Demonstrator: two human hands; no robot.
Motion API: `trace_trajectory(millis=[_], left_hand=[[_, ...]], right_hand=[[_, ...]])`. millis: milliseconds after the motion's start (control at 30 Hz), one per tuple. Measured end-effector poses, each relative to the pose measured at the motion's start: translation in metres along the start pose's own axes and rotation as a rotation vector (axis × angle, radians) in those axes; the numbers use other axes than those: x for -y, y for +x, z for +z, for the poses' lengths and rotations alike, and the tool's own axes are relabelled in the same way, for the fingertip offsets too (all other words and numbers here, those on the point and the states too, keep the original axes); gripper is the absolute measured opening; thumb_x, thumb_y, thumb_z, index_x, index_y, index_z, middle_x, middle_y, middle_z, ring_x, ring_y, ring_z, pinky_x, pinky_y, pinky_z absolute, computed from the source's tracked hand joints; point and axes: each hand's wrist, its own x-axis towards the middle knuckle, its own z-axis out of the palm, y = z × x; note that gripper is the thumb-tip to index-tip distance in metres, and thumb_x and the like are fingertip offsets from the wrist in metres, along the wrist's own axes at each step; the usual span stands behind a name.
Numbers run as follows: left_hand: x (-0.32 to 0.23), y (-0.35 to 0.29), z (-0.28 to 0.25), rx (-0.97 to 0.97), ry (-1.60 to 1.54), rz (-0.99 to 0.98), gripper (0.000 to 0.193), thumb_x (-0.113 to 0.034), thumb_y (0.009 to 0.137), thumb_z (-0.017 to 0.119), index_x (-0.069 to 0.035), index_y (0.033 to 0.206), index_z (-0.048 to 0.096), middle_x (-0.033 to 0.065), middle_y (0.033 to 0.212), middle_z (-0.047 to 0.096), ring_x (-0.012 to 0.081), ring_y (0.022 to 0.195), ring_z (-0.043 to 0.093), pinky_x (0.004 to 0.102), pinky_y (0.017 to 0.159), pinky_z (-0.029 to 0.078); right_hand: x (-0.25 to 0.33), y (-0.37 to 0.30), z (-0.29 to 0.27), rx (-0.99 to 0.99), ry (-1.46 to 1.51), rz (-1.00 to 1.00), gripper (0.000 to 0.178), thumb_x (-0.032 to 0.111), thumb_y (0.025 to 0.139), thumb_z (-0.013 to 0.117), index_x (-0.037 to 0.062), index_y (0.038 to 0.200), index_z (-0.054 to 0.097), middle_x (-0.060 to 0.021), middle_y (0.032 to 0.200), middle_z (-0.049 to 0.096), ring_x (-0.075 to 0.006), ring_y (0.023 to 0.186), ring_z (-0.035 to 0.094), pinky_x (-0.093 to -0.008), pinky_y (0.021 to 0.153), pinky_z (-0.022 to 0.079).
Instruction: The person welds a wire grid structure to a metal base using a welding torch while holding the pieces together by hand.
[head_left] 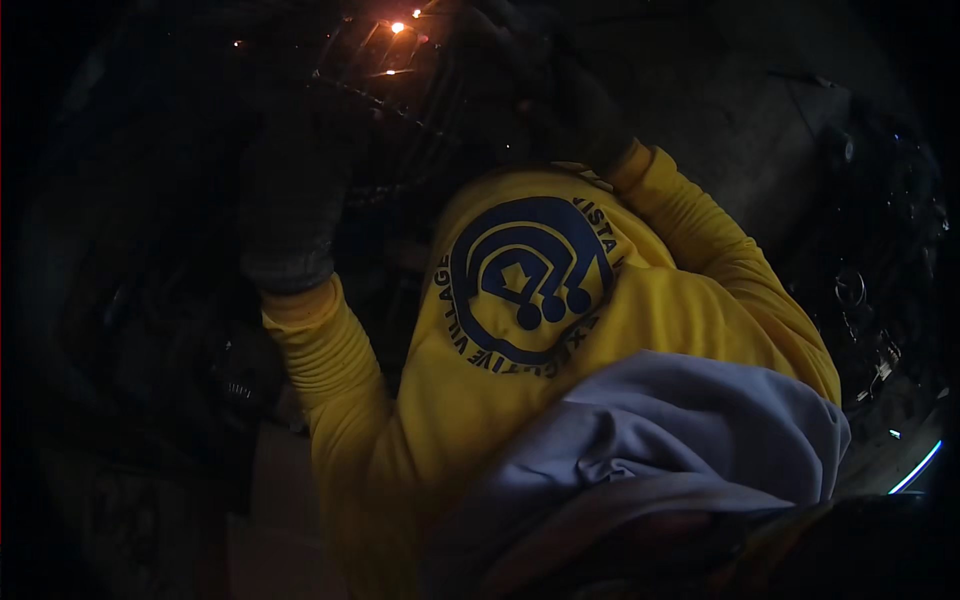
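Bright orange glowing spots (397, 27) light up a small part of a metal grid of thin bars (400, 105) at the top of the view. To the left of the grid is my left hand (300, 190), in a dark glove with a greyish cuff. My right hand (575, 105), also in a dark glove, is to the right of the glow, reaching up past my yellow sleeve. Darkness hides the fingers of both hands, so what they hold, if anything, does not show.
Dark clutter with shiny metal bits (870, 370) lies along the right side. A thin rod-like thing (800, 77) rests on the grey surface (740, 110) at upper right. Pale flat pieces (275, 510) are at lower left. A grey cloth (660, 430) drapes over my yellow shirt.
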Motion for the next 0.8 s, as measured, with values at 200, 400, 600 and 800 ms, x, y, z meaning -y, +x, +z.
trace_trajectory(millis=[200,400,600,800], left_hand=[[-0.007,0.021,-0.022,0.280,-0.370,-0.341,0.047,-0.033,0.090,0.069,-0.002,0.123,0.056,0.0172,0.106,0.068,0.0337,0.097,0.066,0.0396,0.080,0.054],[0.002,0.015,-0.019,0.267,-0.294,-0.215,0.055,-0.036,0.088,0.071,-0.002,0.127,0.053,0.0217,0.108,0.065,0.0393,0.099,0.064,0.0435,0.082,0.051],[-0.002,0.017,-0.023,0.378,-0.329,-0.369,0.052,-0.036,0.089,0.070,-0.001,0.124,0.053,0.0222,0.104,0.065,0.0399,0.096,0.065,0.0442,0.080,0.051],[-0.004,0.018,-0.027,0.389,-0.343,-0.413,0.051,-0.037,0.090,0.069,0.000,0.122,0.055,0.0222,0.102,0.065,0.0390,0.094,0.065,0.0450,0.079,0.051]], right_hand=[[-0.005,0.000,0.018,-0.207,0.071,-0.075,0.064,0.032,0.082,0.074,0.0044,0.133,0.048,-0.0214,0.115,0.065,-0.0388,0.106,0.064,-0.0432,0.090,0.052],[0.006,-0.003,0.015,-0.113,-0.109,0.144,0.061,0.034,0.081,0.077,0.0062,0.129,0.051,-0.0227,0.109,0.066,-0.0395,0.098,0.066,-0.0442,0.085,0.054],[0.008,-0.002,0.018,-0.116,-0.050,0.161,0.062,0.040,0.081,0.077,0.0056,0.126,0.052,-0.0228,0.105,0.066,-0.0404,0.096,0.066,-0.0456,0.082,0.054],[0.007,-0.002,0.019,-0.121,-0.088,0.132,0.060,0.042,0.084,0.073,0.0061,0.127,0.052,-0.0231,0.107,0.066,-0.0416,0.097,0.065,-0.0446,0.084,0.054]])
